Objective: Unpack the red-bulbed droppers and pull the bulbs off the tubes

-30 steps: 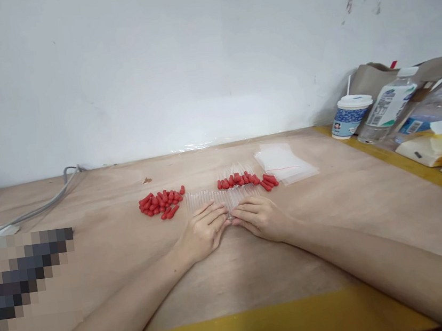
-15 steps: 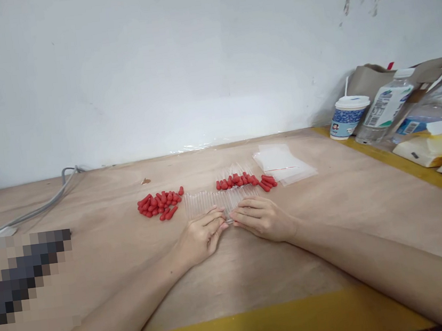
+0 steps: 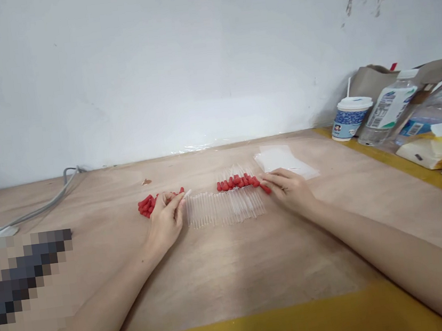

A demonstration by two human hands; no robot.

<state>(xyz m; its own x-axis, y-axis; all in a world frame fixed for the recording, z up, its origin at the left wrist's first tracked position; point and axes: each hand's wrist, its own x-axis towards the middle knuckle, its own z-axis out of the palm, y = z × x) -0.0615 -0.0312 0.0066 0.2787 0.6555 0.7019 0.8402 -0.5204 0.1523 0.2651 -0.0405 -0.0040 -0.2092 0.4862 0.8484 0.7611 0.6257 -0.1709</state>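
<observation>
A row of clear thin tubes [image 3: 226, 208] lies on the wooden table between my hands. My left hand [image 3: 165, 220] is at the row's left end, fingers curled together over a pile of loose red caps [image 3: 147, 204]. What those fingers pinch is hidden. Behind the row lie several tubes fitted with red caps [image 3: 237, 183]. My right hand [image 3: 288, 189] rests at the right end of these, fingers stretched out and touching the last red caps [image 3: 266, 188].
A stack of clear plastic bags [image 3: 284, 156] lies behind my right hand. At the far right stand a paper cup [image 3: 350, 117], a water bottle [image 3: 389, 107], a brown paper bag [image 3: 375, 79] and tissue packs [image 3: 436, 147]. A grey cable [image 3: 48, 203] runs at the left.
Both hands left the middle of the tube row, where their fingertips met. The left moved out to the loose red caps, the right to the capped tubes.
</observation>
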